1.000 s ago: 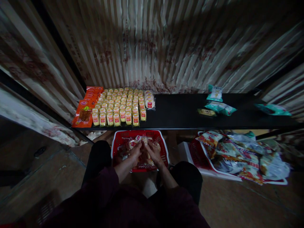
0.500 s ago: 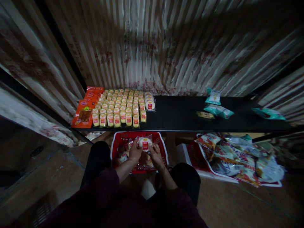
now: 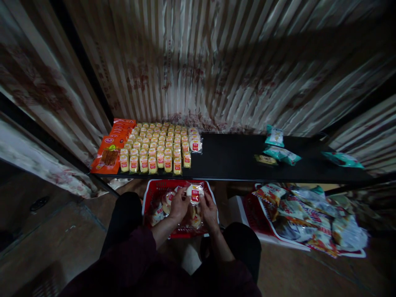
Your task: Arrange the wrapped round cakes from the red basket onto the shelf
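Between both hands, over the red basket (image 3: 148,194), is a round white cake in a clear wrapper (image 3: 195,194) with a red label facing up. My left hand (image 3: 180,205) grips its left side. Closed on the right side is my right hand (image 3: 209,210). Below them, more wrapped round cakes (image 3: 165,206) lie loose in the basket, partly hidden by my hands. On the black shelf (image 3: 229,156) behind, a short column of similar white cakes (image 3: 195,144) stands beside many rows of small yellow wrapped cakes (image 3: 152,163).
Orange snack packets (image 3: 109,154) lie at the shelf's left end. Towards its right are green packets (image 3: 282,154) and a small yellowish packet (image 3: 265,160). A second basket (image 3: 266,206) full of snack bags stands on the floor at right. Striped curtain (image 3: 185,62) hangs behind.
Both hands have shifted slightly to the right with the wrapped cake, which stays held between them. The camera view has tilted up a little, so the shelf sits lower in the picture.
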`<state>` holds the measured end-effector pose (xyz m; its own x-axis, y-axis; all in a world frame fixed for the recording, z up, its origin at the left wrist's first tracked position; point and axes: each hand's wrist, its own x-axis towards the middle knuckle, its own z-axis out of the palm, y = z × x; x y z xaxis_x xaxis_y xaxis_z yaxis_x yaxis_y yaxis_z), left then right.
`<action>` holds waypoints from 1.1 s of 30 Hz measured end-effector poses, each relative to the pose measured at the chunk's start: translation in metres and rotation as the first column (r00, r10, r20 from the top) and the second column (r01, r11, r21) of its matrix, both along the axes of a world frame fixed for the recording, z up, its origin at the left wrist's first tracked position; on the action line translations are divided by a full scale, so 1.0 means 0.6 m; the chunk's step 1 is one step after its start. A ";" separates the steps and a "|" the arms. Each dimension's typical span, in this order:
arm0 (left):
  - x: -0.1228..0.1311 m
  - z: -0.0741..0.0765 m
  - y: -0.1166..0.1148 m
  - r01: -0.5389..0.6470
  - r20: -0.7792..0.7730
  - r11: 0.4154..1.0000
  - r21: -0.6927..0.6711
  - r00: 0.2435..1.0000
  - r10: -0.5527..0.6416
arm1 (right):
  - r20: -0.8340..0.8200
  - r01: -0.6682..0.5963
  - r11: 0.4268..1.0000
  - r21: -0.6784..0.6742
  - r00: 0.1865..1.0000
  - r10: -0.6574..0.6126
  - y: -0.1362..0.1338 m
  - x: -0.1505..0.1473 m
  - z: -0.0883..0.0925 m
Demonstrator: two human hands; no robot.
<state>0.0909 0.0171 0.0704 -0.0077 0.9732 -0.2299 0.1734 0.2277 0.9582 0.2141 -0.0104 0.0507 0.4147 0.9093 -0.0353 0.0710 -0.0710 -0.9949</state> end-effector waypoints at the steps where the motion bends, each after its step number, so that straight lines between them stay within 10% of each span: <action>1: 0.004 0.006 0.002 0.016 0.004 0.999 0.034 1.000 -0.016 | -0.008 0.015 1.000 -0.002 1.000 -0.015 0.003 0.005 0.005; 21: 0.087 0.132 0.151 0.141 -0.211 0.957 0.253 0.974 -0.087 | -0.047 0.149 0.985 0.082 0.988 -0.145 0.207 0.088 0.069; 33: 0.123 0.140 0.213 0.200 -0.285 0.942 0.270 0.951 -0.120 | 0.065 0.099 0.990 0.100 0.992 -0.106 0.311 0.101 0.063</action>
